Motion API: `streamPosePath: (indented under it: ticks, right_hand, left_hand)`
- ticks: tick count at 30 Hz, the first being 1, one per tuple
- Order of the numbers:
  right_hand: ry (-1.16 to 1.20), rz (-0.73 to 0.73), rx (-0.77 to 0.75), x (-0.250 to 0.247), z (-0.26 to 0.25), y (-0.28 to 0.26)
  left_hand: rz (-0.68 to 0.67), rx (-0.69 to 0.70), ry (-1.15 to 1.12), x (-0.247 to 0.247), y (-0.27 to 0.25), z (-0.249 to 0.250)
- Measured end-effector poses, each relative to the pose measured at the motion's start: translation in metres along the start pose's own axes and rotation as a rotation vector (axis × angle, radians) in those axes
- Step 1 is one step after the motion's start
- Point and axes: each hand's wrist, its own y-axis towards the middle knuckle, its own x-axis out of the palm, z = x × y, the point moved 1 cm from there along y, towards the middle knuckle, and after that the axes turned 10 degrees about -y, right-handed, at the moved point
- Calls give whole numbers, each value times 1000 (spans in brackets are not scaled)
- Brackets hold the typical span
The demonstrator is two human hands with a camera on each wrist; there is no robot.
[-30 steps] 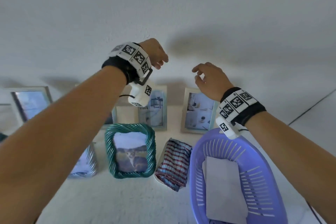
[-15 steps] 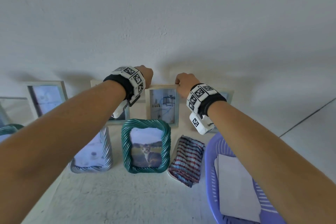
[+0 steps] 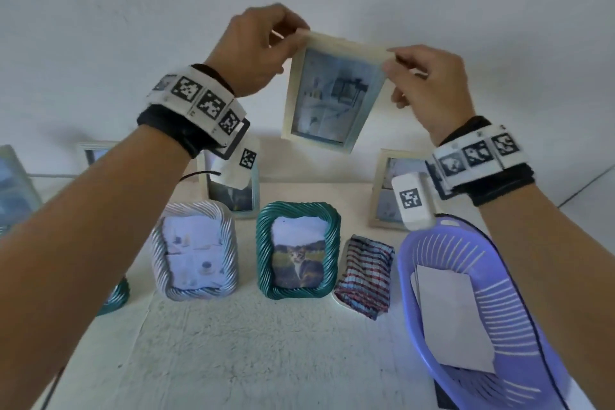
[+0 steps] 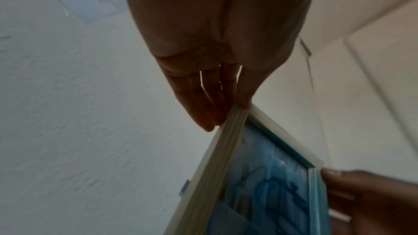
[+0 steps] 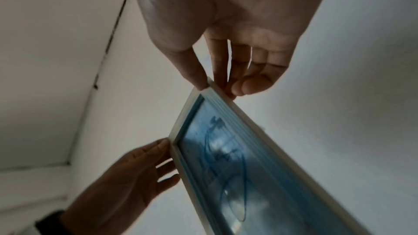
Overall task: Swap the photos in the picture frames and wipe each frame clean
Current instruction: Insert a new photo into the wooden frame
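Head view: we pinch the cream frame [image 3: 327,93] by its two top corners, our left hand [image 3: 256,53] on one and our right hand [image 3: 422,83] on the other, thumb and fingertips clamped on the moulding. It hangs in the air before the white wall, face toward us and tilted, well above the table [image 3: 249,343].

Half a second ago both fists sat on this frame's top edge while it stood in the back row; a second ago our hands were empty and only reaching. The lift leaves a gap in that row, and we judge the first swap to be starting: turning it over to open the back likely comes next.

Below, the teal twisted frame [image 3: 298,251] with the cat photo and the silver twisted frame [image 3: 194,253] stand untouched. The striped cloth [image 3: 364,276] lies beside them unused, and loose photos [image 3: 449,316] wait in the purple basket [image 3: 519,373].
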Motion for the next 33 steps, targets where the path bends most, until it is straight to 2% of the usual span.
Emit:
streamPosePath:
  ticks: [2,4,9,12,14,16,19,23,27,30,33]
  right_hand:
    - [161,-11,-3,-7,-22,-23]
    - [273,-99,9,-6,-37,-54]
    - [480,-283,112,22,-53,-158]
    - [643,-322,292,52,-56,-221]
    - [795,-330,526,73,-51,-259]
    - [782,-312,692,89,-47,-292]
    - [732,-285,775,109,-35,-331]
    - [717,-247,807,127,-25,-360]
    - [744,-300,775,131,-31,-368]
    - [764,-395,787,134,-37,-370]
    - [746,-414,819,138,-39,-369]
  left_hand:
    - [48,51,-109,-16,-22,24]
    - [72,53,-204,-28,-50,40]
    - [104,-144,-479,-39,-137,43]
    - [76,-337,-526,-28,-195,19]
    - [34,-468,-548,-17,-233,0]
    - [4,-587,-562,-5,-270,-18]
    - [-7,-737,-499,17,-322,-37]
    - [-112,-775,-353,38,-371,-23]
    - [-185,-784,-406,60,-391,-2]
    - [-142,-819,-512,75,-397,-2]
    - [-51,-877,-673,81,-396,2]
